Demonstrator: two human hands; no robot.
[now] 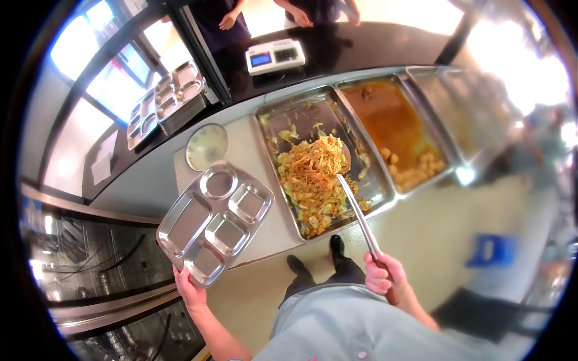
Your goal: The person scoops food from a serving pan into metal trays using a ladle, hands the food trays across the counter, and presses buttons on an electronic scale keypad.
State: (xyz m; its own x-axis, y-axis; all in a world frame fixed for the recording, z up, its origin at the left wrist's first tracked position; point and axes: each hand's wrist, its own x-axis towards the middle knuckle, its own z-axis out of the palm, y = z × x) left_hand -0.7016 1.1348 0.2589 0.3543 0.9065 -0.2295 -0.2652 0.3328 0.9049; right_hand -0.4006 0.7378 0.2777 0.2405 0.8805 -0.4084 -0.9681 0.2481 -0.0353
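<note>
My left hand (pixel 190 287) grips the near edge of a steel compartment tray (pixel 211 209), whose several hollows hold no food. My right hand (pixel 385 275) is wrapped round the brown handle of a long serving spoon (pixel 363 223). The spoon's bowl lies in a heap of shredded cabbage and noodle-like strands (pixel 316 174), partly covered by the food. That heap sits in a rectangular steel pan (pixel 285 112), with bits of cabbage scattered over its bottom. The tray is held to the left of the pan, above the pale counter.
A patterned bowl (pixel 207 147) stands behind the tray. Right of the pan is another pan (pixel 348 90) with brown sauce and round pieces. Stacked compartment trays (pixel 179 96) and a white keypad device (pixel 275 56) rest on the dark ledge, where two people stand. A blue object (pixel 490 251) is at right.
</note>
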